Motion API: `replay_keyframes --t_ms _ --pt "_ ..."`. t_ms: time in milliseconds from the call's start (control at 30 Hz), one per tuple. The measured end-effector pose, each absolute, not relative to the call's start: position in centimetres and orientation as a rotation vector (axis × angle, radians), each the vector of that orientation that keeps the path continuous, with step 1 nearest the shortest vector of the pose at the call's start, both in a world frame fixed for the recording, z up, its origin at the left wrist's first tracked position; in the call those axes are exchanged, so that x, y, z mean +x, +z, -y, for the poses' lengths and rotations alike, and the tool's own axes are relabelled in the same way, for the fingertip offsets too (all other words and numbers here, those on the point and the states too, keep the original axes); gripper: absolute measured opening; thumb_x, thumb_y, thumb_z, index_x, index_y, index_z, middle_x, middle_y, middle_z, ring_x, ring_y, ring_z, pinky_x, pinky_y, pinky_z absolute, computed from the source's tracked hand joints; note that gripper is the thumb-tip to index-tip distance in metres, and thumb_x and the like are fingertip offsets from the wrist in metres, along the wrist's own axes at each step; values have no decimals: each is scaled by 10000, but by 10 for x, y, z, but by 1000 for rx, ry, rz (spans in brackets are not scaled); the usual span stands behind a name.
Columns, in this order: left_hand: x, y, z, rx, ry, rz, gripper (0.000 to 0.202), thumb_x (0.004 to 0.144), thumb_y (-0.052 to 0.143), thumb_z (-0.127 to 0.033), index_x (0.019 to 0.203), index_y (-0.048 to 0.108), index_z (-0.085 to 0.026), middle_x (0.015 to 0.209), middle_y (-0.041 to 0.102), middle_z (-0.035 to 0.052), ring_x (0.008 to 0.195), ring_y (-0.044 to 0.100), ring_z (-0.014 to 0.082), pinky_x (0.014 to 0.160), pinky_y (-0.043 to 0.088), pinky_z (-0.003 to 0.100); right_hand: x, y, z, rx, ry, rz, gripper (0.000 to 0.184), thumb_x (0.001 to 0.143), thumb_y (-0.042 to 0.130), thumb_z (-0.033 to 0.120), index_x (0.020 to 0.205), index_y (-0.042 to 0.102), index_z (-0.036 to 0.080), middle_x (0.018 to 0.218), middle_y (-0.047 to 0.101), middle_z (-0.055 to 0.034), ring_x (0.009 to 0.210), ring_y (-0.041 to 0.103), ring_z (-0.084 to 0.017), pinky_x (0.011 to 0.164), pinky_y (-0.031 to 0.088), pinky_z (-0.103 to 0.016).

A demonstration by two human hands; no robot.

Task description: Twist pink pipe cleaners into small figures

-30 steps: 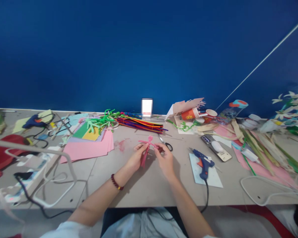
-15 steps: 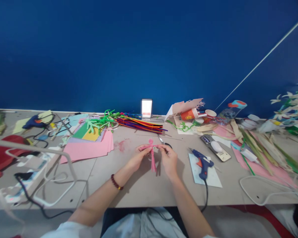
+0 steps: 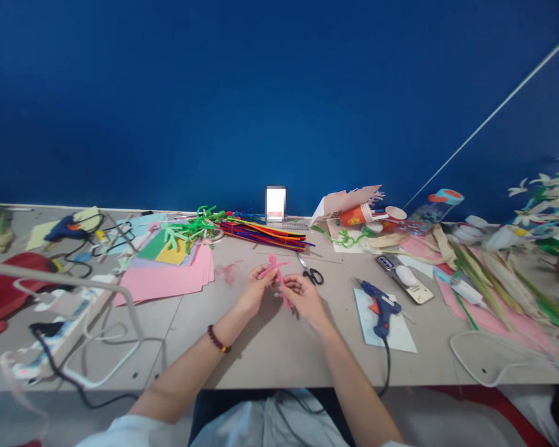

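**Left hand and right hand are pinching a pink pipe-cleaner figure over a crowded craft table.**
The long table is holding clutter all around: a stack of pink paper is lying at 9 o'clock from the hands, a bundle of multicoloured pipe cleaners at 12, a blue hot glue gun at 3, and black-handled scissors at 1. The hands are close together, both gripping the figure between them just above the tabletop. It looks light, soft and bendy, liable to kink under a hard squeeze; its twisted middle seems the firmest hold, since the thin limbs will flop. A beaded bracelet is circling the left wrist.
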State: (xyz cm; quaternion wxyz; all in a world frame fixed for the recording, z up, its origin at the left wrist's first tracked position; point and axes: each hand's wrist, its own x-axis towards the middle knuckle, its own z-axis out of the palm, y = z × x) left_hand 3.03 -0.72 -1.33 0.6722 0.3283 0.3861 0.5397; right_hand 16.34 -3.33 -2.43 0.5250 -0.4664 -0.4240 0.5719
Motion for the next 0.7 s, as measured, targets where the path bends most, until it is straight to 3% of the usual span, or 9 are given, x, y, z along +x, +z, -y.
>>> replay_keyframes --t_ms 200,400,567,700 --pt "30 -12 8 921 1191 -977 258 598 782 -308 792 705 -157 710 663 22 569 527 82 566 413 211 166 -18 34 -1027 1629 699 368 581 789 401 831 637 179 668 665 -10 540 603 -124 492 481 -236" --pt "32 -20 10 866 1064 -899 296 607 780 -330 834 726 -149 762 690 61 640 584 126 617 456 240 165 -16 35 -883 1812 629 290 637 764 374 803 638 172 649 649 5 490 550 -81 452 433 -191" --pt "30 -21 7 836 1077 -882 234 629 769 -318 778 718 -144 681 653 33 572 548 94 558 438 208 162 -19 33 -992 1705 699 340 630 748 433 821 674 163 703 676 -21 561 592 -108 543 478 -229" --pt "27 -22 1 764 1138 -906 239 597 786 -294 773 720 -146 687 656 27 532 520 72 529 416 189 163 -25 29 -1069 1579 794 340 553 801 372 811 689 181 683 672 0 570 593 -111 527 450 -217"
